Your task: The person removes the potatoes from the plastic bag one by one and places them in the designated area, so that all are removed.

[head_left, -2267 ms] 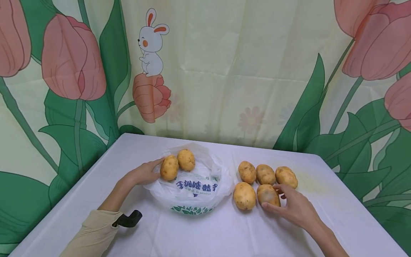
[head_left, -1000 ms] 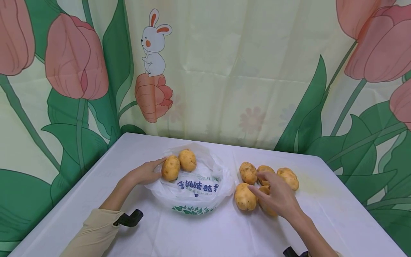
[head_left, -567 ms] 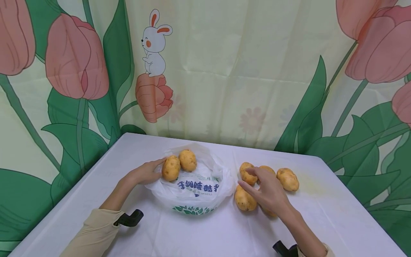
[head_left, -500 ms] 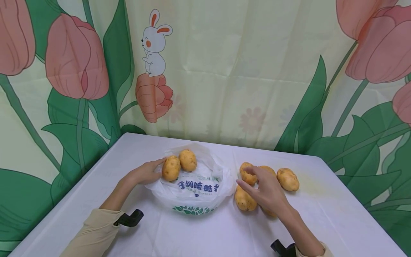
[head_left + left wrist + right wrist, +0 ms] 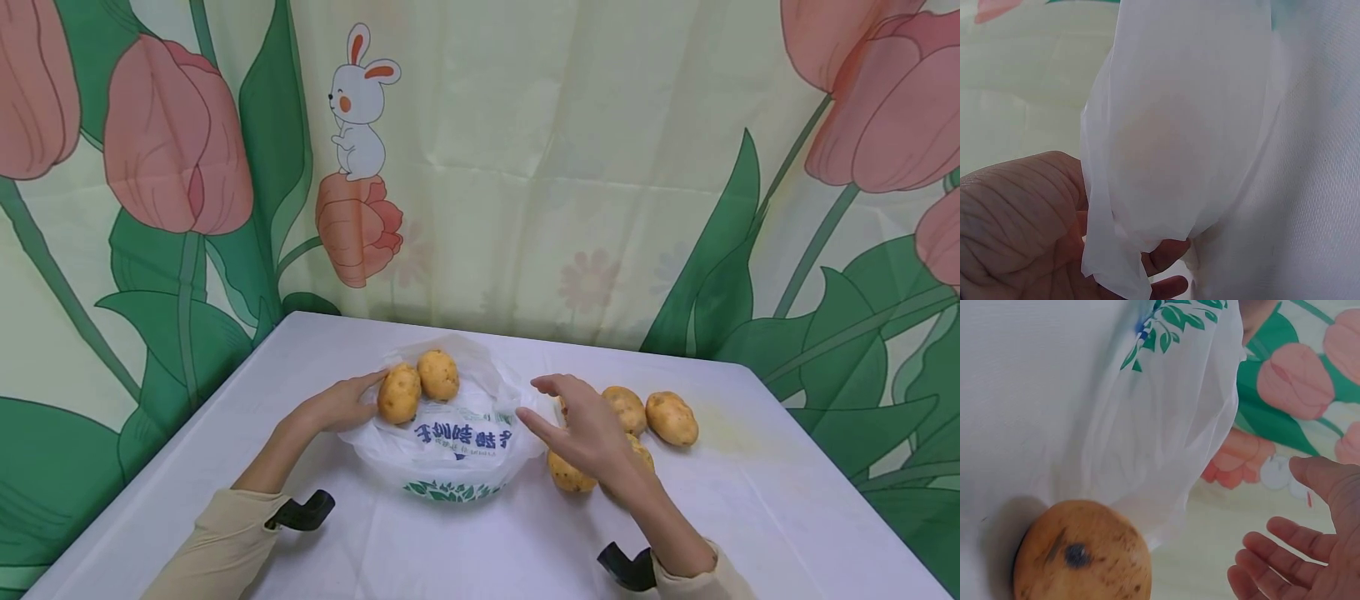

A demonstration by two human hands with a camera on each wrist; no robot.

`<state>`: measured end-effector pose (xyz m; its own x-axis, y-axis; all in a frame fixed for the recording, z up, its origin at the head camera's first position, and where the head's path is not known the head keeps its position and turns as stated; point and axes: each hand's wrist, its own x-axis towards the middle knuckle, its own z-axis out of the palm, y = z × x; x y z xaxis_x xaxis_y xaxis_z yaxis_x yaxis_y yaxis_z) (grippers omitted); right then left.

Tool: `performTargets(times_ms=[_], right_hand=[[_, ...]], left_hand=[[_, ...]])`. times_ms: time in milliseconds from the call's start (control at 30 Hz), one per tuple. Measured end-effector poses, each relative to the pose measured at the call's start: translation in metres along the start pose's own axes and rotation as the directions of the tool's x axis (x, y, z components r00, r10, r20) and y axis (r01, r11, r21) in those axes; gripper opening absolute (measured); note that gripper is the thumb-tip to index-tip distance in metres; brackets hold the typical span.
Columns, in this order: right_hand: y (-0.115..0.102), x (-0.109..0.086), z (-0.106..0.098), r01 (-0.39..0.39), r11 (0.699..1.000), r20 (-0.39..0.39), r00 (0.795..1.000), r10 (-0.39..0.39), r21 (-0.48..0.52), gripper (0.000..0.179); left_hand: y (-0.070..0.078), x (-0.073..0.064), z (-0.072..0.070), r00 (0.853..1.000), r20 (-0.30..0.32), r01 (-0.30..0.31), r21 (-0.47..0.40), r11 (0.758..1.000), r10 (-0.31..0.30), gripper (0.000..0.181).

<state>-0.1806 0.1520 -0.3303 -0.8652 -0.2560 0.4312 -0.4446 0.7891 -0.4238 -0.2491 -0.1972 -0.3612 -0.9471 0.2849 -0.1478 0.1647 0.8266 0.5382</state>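
Observation:
A white plastic bag (image 5: 457, 467) with blue lettering and green leaf print lies spread with its mouth facing up. Inside it, toward the left, sit two potatoes (image 5: 400, 393). My left hand (image 5: 341, 404) holds the bag's left rim beside these potatoes; in the left wrist view the plastic (image 5: 1166, 137) hides part of the fingers. Fingers spread and nothing held, my right hand (image 5: 588, 425) hovers by the bag's right edge, over the loose potatoes. A potato (image 5: 1085, 556) with a dark spot shows below that hand's palm in the right wrist view.
Several potatoes (image 5: 672, 418) lie on the white-covered table (image 5: 465, 550) right of the bag, some partly hidden by the right hand and forearm. A curtain (image 5: 487, 167) printed with tulips and a rabbit hangs behind the table.
My right hand has let go of the front right potato and moved left across the other potatoes to the bag's right edge. The left hand has stayed at the bag's rim.

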Motion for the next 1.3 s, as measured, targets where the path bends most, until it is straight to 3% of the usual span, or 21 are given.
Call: performTargets(times_ms=[267,533,1300], right_hand=[[-0.011,0.01,0.007,0.062,0.998,-0.005,0.998,-0.062,-0.001,0.048],[-0.025,0.018,0.014,0.018,0.999,0.029,0.999,-0.019,0.028,0.049],[-0.053,0.045,0.044,0.046,0.996,0.116,0.992,-0.054,0.073,0.049]], left_hand=[[-0.003,-0.001,0.0,1.0,-0.004,-0.027,-0.008,1.0,0.027,0.065],[-0.003,-0.002,-0.001,0.998,-0.008,-0.06,-0.002,0.998,0.06,0.065],[-0.004,0.0,0.0,0.999,0.003,-0.033,-0.02,0.999,0.033,0.065]])
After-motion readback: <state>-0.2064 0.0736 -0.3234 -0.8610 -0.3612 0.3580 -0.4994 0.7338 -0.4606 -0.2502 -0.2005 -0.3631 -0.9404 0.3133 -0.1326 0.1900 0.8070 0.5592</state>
